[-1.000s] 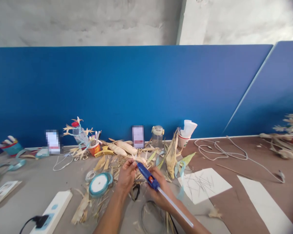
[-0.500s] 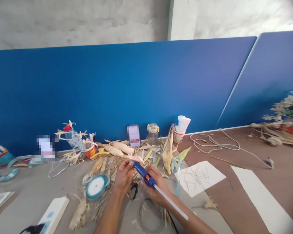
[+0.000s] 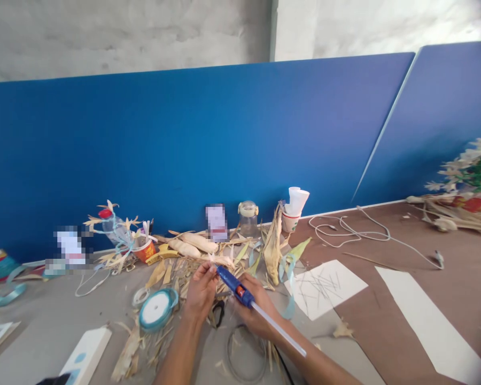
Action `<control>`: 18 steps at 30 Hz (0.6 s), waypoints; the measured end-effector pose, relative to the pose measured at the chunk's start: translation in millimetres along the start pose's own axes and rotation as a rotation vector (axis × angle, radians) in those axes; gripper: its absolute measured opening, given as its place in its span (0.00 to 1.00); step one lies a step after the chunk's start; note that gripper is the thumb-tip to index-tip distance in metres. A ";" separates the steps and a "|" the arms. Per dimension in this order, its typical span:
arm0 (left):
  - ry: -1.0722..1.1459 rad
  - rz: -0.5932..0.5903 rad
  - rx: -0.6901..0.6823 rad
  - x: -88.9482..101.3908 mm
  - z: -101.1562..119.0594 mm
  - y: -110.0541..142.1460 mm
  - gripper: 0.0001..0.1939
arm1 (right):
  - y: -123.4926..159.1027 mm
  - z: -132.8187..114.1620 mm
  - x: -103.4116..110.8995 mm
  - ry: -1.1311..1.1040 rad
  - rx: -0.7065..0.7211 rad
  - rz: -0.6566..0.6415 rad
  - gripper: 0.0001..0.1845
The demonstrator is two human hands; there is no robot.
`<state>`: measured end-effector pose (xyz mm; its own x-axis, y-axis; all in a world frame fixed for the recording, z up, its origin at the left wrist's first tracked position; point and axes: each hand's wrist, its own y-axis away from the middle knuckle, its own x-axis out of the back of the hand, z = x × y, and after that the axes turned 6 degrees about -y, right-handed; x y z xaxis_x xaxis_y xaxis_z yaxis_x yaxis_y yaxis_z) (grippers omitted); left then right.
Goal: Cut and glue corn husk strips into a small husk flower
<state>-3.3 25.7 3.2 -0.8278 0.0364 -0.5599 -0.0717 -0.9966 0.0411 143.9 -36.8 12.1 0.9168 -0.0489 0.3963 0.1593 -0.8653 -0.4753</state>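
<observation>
My right hand (image 3: 256, 305) is wrapped round a blue hot glue gun (image 3: 234, 284), with a long clear glue stick (image 3: 280, 332) jutting from its back end. The gun's tip points up and left, close to the fingers of my left hand (image 3: 202, 289). Those fingers are pinched on a small pale piece of corn husk (image 3: 212, 258); its lower part is hidden by the fingertips. Under and beyond both hands lie scattered dry husk strips (image 3: 188, 275). Scissors with a black handle (image 3: 218, 314) lie between my forearms.
Left are a blue ribbon spool (image 3: 158, 309), a power strip (image 3: 86, 355) and an orange cup (image 3: 145, 251). Behind stand a clear jar (image 3: 248, 220) and a paper cup (image 3: 291, 220). Right lie white paper with thin sticks (image 3: 324, 289), a white cable (image 3: 356, 233) and a paper strip (image 3: 428, 321).
The view has shifted slightly, so the table things sit a little further left. Both hands keep their grips, with the glue gun's tip still close to the left fingers.
</observation>
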 end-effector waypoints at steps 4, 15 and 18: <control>-0.035 -0.007 -0.023 -1.0 0.0 0.3 0.12 | -0.3 -1.6 1.1 -0.013 -0.007 0.006 0.06; -0.005 0.030 -0.013 -0.9 1.6 -0.2 0.14 | 3.0 -1.3 -0.7 0.039 -0.031 -0.021 0.05; -0.002 0.007 -0.013 -2.0 2.2 0.6 0.13 | 2.7 -2.1 0.4 0.024 -0.019 -0.009 0.06</control>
<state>-2.9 25.2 6.2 -0.8291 0.0296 -0.5584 -0.0588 -0.9977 0.0345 143.9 -40.2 12.6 0.9063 -0.0529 0.4194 0.1604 -0.8750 -0.4568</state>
